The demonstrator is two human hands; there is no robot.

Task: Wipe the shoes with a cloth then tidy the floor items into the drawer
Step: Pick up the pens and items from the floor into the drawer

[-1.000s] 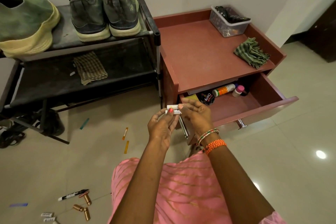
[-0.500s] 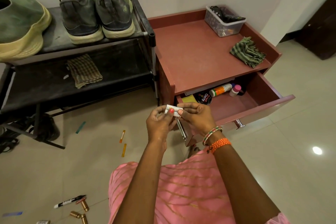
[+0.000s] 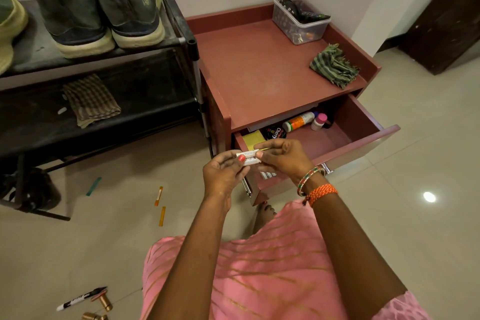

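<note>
Over the near left corner of the open red-brown wooden drawer point(image 3: 358, 122), left hand point(image 3: 224, 173) and right hand point(image 3: 281, 157) both pinch 1 small white printed packet point(image 3: 248, 159), probably light, stiff card, best held by its ends.

The word "Cherry", in white letters cut off at the end by the cabinet top, is read on the lid of a round black tin point(image 3: 276, 132) lying in the open drawer point(image 3: 363, 135). Small dark print is seen on the white item point(image 3: 248, 158) pinched between the left hand point(image 3: 223, 174) and the right hand point(image 3: 284, 157), but it cannot be made out. White lettering on the black marker point(image 3: 80, 299) on the floor is likewise illegible.
</note>
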